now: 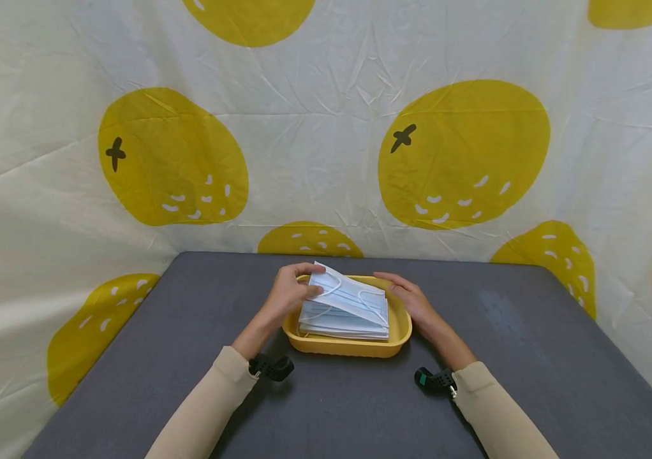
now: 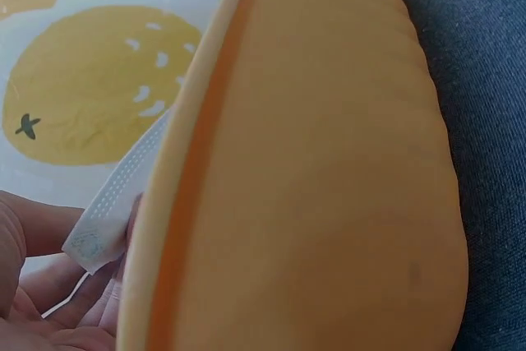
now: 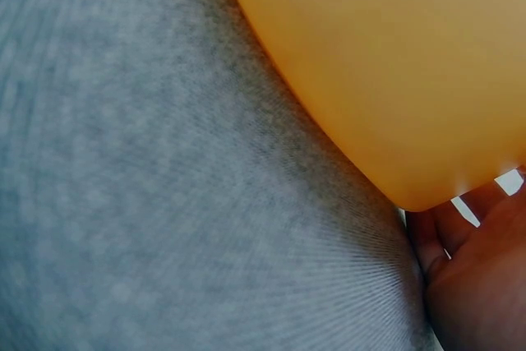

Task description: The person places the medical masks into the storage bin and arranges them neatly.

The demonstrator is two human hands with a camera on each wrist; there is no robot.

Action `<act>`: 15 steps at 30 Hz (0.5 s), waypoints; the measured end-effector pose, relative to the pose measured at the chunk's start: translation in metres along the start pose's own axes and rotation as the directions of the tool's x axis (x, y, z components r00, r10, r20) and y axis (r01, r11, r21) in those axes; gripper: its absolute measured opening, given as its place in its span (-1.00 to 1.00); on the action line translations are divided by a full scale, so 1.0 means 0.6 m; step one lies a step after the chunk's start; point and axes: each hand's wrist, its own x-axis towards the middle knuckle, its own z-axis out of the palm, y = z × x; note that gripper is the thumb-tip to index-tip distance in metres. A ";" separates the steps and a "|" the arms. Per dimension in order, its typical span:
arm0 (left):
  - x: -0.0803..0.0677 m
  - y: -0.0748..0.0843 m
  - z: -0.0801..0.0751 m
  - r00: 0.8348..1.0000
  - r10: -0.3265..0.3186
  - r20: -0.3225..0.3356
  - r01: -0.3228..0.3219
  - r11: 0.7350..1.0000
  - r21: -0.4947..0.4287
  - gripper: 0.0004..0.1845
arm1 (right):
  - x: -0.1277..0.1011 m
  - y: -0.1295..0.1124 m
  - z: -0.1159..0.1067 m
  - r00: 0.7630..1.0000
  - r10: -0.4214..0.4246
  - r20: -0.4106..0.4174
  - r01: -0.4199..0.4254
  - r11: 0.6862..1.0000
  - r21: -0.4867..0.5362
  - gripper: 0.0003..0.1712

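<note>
A yellow plastic tray [image 1: 349, 348] with rounded ends holds a stack of pale blue disposable face masks [image 1: 343, 326] with white ear loops. My left hand [image 1: 290, 292] pinches the left end of the top face mask [image 1: 351, 294], which is lifted and tilted above the stack. The left wrist view shows that mask's white corner [image 2: 94, 242] between thumb and fingers, beyond the tray wall. My right hand [image 1: 414, 305] holds the tray's right end, its thumb at the rim and its fingers along the far side. In the right wrist view, those fingers [image 3: 477, 223] are partly hidden by the tray.
The tray stands on a dark grey table [image 1: 188, 357]. Behind the table hangs a white cloth [image 1: 314, 166] printed with yellow fruit. A black band [image 1: 271, 368] is on the left wrist and another black band [image 1: 435, 380] on the right.
</note>
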 end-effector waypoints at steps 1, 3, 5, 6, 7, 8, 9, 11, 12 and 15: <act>0.000 -0.001 0.000 1.000 0.002 0.004 -0.002 1.000 0.000 -0.61 | 0.000 0.001 0.000 1.000 0.000 0.001 0.000 1.000 0.006 -0.49; 0.001 -0.004 0.000 1.000 0.007 0.007 -0.007 1.000 0.012 -0.61 | 0.000 0.002 -0.001 1.000 -0.001 0.004 0.001 1.000 0.014 -0.49; 0.001 -0.006 0.000 1.000 0.009 0.005 -0.009 1.000 0.030 -0.61 | 0.000 0.002 0.000 1.000 0.006 -0.004 -0.006 1.000 0.011 -0.49; 0.002 -0.006 0.000 1.000 0.013 0.005 -0.013 0.999 0.038 -0.60 | 0.000 0.002 0.000 1.000 0.008 -0.008 -0.008 1.000 0.009 -0.49; 0.002 -0.007 0.000 1.000 0.017 0.008 -0.017 0.999 0.043 -0.59 | 0.000 0.002 0.000 1.000 0.007 -0.008 -0.007 1.000 0.008 -0.49; 0.001 -0.007 -0.001 1.000 0.020 0.011 -0.021 0.998 0.053 -0.58 | 0.001 0.002 0.000 1.000 0.005 -0.008 -0.005 1.000 0.007 -0.50; 0.001 -0.007 -0.002 1.000 0.024 0.017 -0.025 0.998 0.060 -0.56 | 0.001 0.001 0.001 1.000 0.003 -0.007 -0.003 1.000 0.005 -0.50; 0.000 -0.007 -0.004 0.999 0.027 0.028 -0.030 0.996 0.084 -0.54 | 0.001 0.000 0.001 1.000 0.003 -0.011 -0.003 1.000 0.004 -0.50; -0.001 -0.007 -0.005 0.999 0.028 0.036 -0.031 0.995 0.100 -0.53 | 0.001 0.000 0.002 1.000 0.000 -0.010 0.000 1.000 -0.003 -0.50; -0.001 -0.004 -0.007 0.998 0.011 0.066 -0.021 0.989 0.146 -0.51 | -0.001 -0.004 0.000 1.000 0.002 -0.018 -0.002 1.000 -0.010 -0.50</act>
